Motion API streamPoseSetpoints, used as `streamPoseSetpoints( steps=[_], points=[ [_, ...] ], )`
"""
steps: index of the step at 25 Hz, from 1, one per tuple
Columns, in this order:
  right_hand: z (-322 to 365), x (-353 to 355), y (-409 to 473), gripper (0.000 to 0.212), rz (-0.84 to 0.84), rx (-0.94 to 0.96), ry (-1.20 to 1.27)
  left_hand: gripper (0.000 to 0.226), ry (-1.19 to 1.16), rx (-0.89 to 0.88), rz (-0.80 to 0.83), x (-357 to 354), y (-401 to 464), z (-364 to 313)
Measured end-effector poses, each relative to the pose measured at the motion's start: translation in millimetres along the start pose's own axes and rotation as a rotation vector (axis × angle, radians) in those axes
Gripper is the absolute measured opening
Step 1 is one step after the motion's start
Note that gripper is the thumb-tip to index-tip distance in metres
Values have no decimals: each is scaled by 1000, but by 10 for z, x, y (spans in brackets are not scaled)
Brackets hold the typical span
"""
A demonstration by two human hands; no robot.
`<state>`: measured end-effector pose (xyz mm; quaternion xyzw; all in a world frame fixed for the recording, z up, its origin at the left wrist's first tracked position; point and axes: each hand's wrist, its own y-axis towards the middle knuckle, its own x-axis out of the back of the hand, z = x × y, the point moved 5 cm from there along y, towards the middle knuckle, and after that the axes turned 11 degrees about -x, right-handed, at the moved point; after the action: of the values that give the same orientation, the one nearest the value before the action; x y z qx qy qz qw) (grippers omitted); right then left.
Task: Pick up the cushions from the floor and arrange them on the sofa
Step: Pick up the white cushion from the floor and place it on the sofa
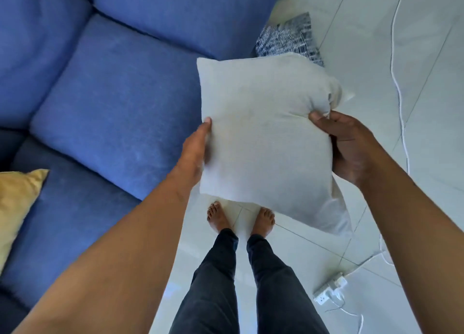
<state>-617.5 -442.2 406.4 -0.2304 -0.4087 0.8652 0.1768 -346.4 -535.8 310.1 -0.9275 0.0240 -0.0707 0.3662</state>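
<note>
Blue sofa (113, 102) | cushions 3: yellow cushion (15, 208) on it, patterned cushion (288, 38) floored, white cushion (263, 133) pinched by left hand (194, 153), right hand (351, 145)

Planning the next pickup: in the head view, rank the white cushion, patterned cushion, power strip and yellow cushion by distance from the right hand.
1. white cushion, in the right hand grip.
2. patterned cushion, on the floor, ahead.
3. power strip, on the floor by the feet.
4. yellow cushion, on the sofa, far left.

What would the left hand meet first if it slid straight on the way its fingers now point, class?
The left hand points up along the white cushion edge; beyond lies the blue sofa seat, probably met first, though depth is unclear.
</note>
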Motion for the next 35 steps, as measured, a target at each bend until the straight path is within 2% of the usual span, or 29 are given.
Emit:
streamPoseSetpoints(
  steps=[3, 5, 7, 10, 14, 16, 19, 20, 26, 32, 35],
  points=[
    [291, -72, -375, 18, -24, 49, 28, 52, -123, -23, 193, 0, -437, -465],
    [475, -202, -541, 18, -44, 89, -38, 51, -169, -21, 206, 98, -654, -664],
    [656, -370, -620, 18, -105, 165, -202, 45, -185, -66, 143, 247, -786, -858],
    [820, -788, -508, 15, -129, 230, -391, 22, -214, -183, -3, 591, -899, -1095],
    [935, -1438, -186, 27, -125, 199, -451, 33, -280, -282, -151, 1201, -895, -1277],
    [1018, -1831, -58, 30, -84, 218, -505, 31, -352, -317, -186, 1547, -784, -1348],
    [1143, -2566, 187, 57, -9, 232, -617, 40, -423, -329, -239, 2126, -542, -1507],
    [1180, -2765, 246, 61, 16, 236, -660, 42, -413, -326, -244, 2257, -490, -1555],
    [1294, -4290, 812, 41, 147, 199, -821, 41, -437, -310, -345, 3350, -236, -1837],
    [1201, -5426, 1339, 32, 245, 140, -918, 49, -439, -303, -508, 4135, 71, -2043],
    [1223, -5912, 1713, 35, 283, 156, -974, 52, -462, -285, -586, 4312, 351, -2112]
  ],
)
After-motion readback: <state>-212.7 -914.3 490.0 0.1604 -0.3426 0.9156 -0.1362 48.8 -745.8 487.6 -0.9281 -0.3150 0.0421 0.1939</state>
